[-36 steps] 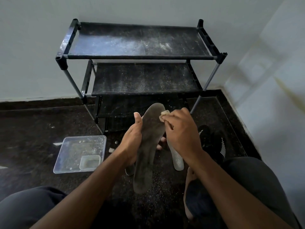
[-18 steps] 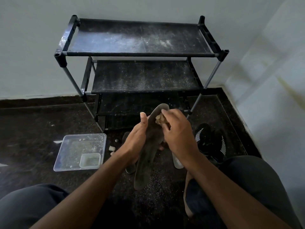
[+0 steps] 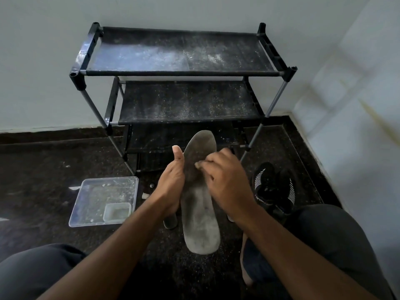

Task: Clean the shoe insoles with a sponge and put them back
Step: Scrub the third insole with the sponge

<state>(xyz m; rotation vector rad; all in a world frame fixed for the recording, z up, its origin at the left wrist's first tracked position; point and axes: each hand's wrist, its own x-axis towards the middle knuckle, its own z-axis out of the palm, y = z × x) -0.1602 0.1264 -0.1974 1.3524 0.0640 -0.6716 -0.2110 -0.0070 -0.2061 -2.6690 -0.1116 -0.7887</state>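
Lower now, our right hand (image 3: pixel 227 182) pinches the sponge (image 3: pixel 198 164) against the insole's (image 3: pixel 200 213) middle; our left hand (image 3: pixel 171 185) grips its left edge.

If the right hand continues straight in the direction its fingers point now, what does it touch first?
Probably the left hand. The right hand points leftward across the insole, pressing the sponge there; depth is uncertain.
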